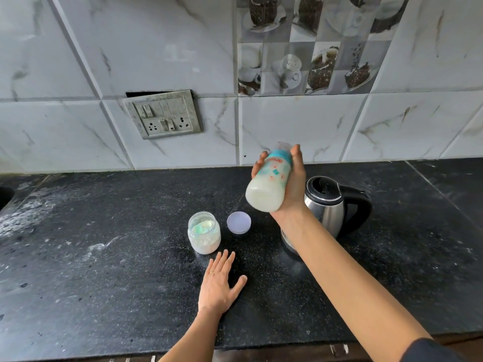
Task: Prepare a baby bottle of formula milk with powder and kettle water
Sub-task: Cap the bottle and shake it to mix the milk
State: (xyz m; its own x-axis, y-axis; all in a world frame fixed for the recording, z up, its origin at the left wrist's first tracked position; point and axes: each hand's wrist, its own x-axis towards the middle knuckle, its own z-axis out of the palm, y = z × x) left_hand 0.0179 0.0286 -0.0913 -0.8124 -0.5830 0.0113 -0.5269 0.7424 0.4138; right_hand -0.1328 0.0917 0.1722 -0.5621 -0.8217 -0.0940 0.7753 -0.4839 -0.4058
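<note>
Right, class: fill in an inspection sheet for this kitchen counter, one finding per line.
Surface: black speckled stone counter, white powdery smears at left.
Job's things: milky baby bottle with teal collar, tilted; open clear jar of white powder; steel kettle with black handle.
Clutter: round lilac lid beside jar.
Grippers: right hand holds bottle; left hand flat on counter.
Cables: nothing seen.
Surroundings: marble-look tiles, grey switch-and-socket plate.

Kettle (332, 205) base hidden behind right forearm. Bottle (270, 184) teat end blurred, above right hand (292, 184) fingertips. Scoop-like green shape inside jar (204, 232), beyond left hand (218, 283), indistinct.
</note>
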